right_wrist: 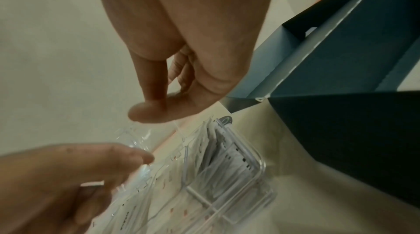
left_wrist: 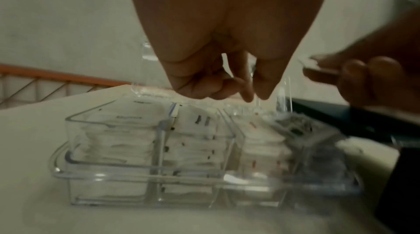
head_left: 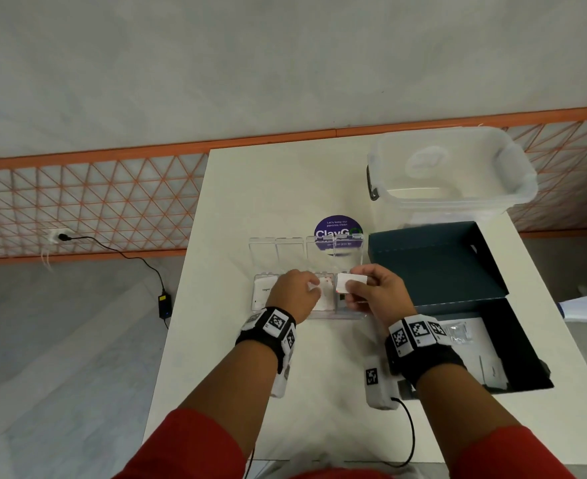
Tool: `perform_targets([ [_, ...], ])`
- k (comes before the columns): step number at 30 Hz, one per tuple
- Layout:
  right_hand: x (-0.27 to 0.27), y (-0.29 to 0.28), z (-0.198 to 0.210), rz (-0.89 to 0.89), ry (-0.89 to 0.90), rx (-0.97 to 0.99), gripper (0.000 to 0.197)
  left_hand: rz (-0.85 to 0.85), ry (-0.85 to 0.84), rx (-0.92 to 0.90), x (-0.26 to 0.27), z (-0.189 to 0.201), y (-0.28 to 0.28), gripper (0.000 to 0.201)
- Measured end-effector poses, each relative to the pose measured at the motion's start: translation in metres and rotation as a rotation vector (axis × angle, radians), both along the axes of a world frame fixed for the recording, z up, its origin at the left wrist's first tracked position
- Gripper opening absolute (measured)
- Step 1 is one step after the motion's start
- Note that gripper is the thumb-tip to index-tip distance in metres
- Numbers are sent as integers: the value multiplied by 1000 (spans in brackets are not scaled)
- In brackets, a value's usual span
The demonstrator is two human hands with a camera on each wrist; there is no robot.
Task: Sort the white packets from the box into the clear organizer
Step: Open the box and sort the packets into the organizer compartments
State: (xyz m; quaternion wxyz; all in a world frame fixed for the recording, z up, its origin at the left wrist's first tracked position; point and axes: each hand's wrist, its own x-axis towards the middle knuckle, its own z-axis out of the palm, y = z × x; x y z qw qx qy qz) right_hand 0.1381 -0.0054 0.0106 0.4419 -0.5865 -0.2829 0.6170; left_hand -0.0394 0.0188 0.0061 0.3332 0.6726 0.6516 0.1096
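The clear organizer [head_left: 261, 276] stands mid-table with its lids raised; stacks of white packets [left_wrist: 118, 135] fill its compartments [left_wrist: 136, 171]. My left hand [head_left: 311, 285] hovers over the third compartment with its fingers [left_wrist: 247, 94] curled and thumb and forefinger tips together; no packet shows between them. My right hand [head_left: 352, 288] pinches one white packet [head_left: 349, 281] between thumb and fingers just above the rightmost compartment [right_wrist: 259, 162]. The dark box [head_left: 527, 340] lies open at the right with a few packets [head_left: 489, 368] on its floor.
The box's lid [head_left: 434, 261] stands open right behind the box, close to the organizer's right end. A clear plastic tub [head_left: 451, 174] sits at the table's back right. A purple round sticker [head_left: 338, 229] lies behind the organizer. The table's left edge [head_left: 181, 271] is near.
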Motion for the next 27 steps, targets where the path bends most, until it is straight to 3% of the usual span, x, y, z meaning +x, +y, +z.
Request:
perform_targets([
  [4,-2,3,2,67,-49,11,20,81,-407,-67,2,18,-1,10],
  [6,-3,4,4,88,-56,27,23,64,-497,-122,3,22,-3,14],
  [12,-3,5,10,149,2,100,11,139,-555,-55,2,22,-6,8],
  [17,-4,3,8,119,42,113,23,170,-657,-175,-3,28,-2,21],
  [21,-5,2,8,130,74,128,25,208,-729,-184,-2,29,-4,8],
  [24,-6,1,10,192,77,102,32,266,-750,-119,-2,27,-3,20],
  [27,-4,1,10,143,133,15,29,280,-784,-119,-4,27,-1,32],
])
